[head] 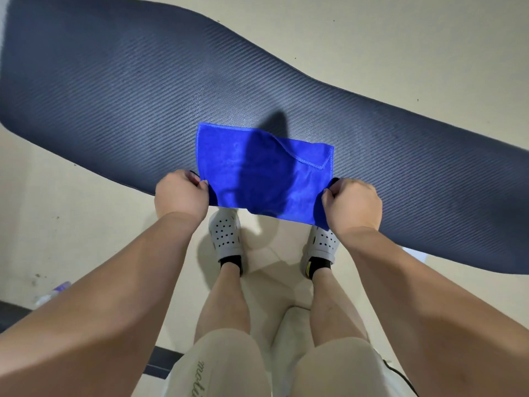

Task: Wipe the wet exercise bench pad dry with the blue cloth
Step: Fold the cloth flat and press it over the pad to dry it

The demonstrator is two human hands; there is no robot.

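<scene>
Blue cloth (257,170): microfibre, spread flat w/ far part lying on the pad; near edge is held up past the pad's near edge, over the feet. One far corner is folded back, stitched hem shown. A dark shadow falls across its middle.
Pad (114,90): dark grey-blue, ribbed diagonal texture, long w/ rounded end at far left; runs from upper left to lower right across the view. Wetness can't be told from the surface.
Left hand (181,194): fingers curled tight, closed on the cloth's near-left corner, at the pad's near edge. Knuckles are turned up twd the camera.
Right hand (353,203): fingers curled tight, closed on the near-right corner; cloth bunched under the fist, hanging slightly below it.
Cloth tension: pulled fairly taut btwn the two fists, slight sag at mid near edge.
Forearms: bare, both reached fwd & down from the bottom corners.
Shoes (224,233): pale grey perforated clogs w/ black socks, planted on the floor just beside the pad's near edge, partly under the cloth.
Shorts (223,365): light beige, script lettering on left leg, only partly legible.
Floor (400,38): cream, a few dark specks.
</scene>
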